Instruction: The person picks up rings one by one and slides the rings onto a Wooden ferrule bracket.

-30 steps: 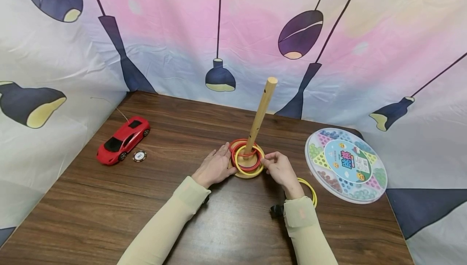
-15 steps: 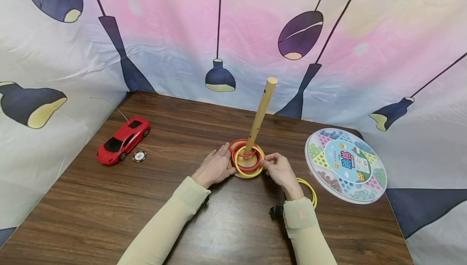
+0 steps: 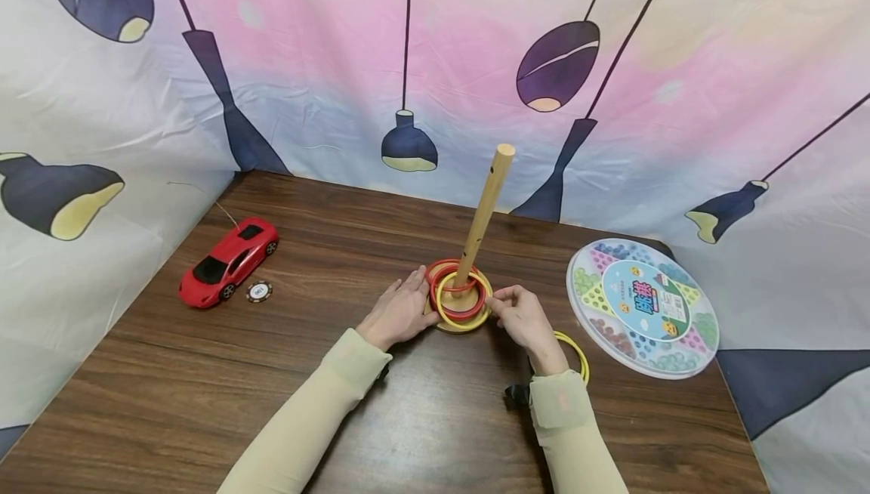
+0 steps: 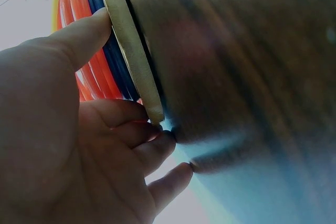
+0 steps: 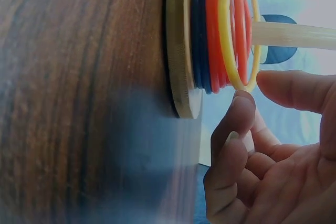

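A wooden peg (image 3: pixel 484 214) rises from a round wooden base (image 5: pixel 181 45) in the middle of the table. Dark blue rings (image 5: pixel 199 35) lie lowest around it, with several red rings (image 5: pixel 212 40) above them. My left hand (image 3: pixel 399 311) grips the base's left side, its thumb and fingertips against the edge in the left wrist view. On the right, my right hand (image 3: pixel 525 318) pinches a yellow ring (image 5: pixel 227 35) between thumb and index finger. That ring encircles the peg and tilts over the red ones, its far side leaning away from them.
More yellow rings (image 3: pixel 583 365) lie on the table beside my right wrist, partly hidden. A round Chinese checkers box (image 3: pixel 642 309) sits at the right. Toward the left are a red toy car (image 3: pixel 229 261) with a thin antenna and a poker chip (image 3: pixel 259 291). Printed cloth (image 3: pixel 326 101) hangs behind.
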Demonstrator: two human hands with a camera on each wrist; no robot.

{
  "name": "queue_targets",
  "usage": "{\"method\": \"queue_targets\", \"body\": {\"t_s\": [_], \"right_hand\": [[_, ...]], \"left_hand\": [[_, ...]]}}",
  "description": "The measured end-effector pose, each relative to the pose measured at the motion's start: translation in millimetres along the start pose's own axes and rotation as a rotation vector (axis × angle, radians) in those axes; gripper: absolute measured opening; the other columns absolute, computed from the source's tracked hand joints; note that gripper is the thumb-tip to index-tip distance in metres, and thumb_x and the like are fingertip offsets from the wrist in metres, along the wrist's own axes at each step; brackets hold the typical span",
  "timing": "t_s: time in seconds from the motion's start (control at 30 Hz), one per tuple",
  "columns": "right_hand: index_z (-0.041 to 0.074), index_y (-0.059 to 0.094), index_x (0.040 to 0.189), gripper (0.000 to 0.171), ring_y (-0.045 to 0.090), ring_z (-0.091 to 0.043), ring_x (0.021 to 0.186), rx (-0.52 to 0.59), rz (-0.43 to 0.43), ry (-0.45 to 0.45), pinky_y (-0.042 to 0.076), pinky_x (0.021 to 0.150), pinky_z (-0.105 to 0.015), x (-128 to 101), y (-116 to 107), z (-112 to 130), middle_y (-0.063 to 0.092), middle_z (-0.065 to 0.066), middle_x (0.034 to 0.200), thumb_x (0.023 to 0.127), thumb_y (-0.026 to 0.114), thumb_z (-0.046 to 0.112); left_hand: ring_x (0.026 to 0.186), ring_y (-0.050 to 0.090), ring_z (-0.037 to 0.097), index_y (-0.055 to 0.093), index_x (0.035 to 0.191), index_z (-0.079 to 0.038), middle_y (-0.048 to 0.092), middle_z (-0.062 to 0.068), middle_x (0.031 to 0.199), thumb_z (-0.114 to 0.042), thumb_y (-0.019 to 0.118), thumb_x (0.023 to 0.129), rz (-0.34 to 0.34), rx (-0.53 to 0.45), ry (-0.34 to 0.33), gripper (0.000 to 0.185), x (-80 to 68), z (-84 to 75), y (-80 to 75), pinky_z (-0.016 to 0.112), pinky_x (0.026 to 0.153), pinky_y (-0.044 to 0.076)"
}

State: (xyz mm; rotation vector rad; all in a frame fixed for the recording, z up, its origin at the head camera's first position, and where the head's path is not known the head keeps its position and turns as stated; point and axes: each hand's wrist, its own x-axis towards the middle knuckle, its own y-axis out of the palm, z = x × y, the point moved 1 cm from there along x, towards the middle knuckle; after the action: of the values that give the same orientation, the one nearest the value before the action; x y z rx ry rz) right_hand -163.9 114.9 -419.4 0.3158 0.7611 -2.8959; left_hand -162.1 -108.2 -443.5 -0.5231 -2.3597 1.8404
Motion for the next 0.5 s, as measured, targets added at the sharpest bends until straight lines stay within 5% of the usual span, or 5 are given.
{"method": "queue_targets", "body": {"t_s": [0.3,0.5], "right_hand": [[0.001,0.061,0.108,0.026,0.061,-0.033,0.072,-0.038,-0.023,-0.067,0.045,0.060,-0.029,-12.8,-13.4,10.1,0.060,-0.017,0.082,0.093,0.065,0.023],[0.003,0.061,0.109,0.027,0.056,-0.021,0.068,-0.100,-0.056,-0.096,0.044,0.060,-0.030,-28.5,-27.0,13.4,0.060,-0.010,0.083,0.095,0.064,0.026]], "left_hand": [[0.145,0.023,0.028,0.036,0.147,0.006,0.021,0.019,0.157,-0.046,0.056,0.096,0.007,0.002,0.007,0.075,-0.9,-0.2,-1.9,0.047,0.115,0.024],[0.145,0.023,0.028,0.036,0.147,0.006,0.021,0.019,0.158,-0.045,0.056,0.096,0.002,-0.008,0.010,0.075,-1.1,0.6,-0.7,0.046,0.115,0.024]]}}
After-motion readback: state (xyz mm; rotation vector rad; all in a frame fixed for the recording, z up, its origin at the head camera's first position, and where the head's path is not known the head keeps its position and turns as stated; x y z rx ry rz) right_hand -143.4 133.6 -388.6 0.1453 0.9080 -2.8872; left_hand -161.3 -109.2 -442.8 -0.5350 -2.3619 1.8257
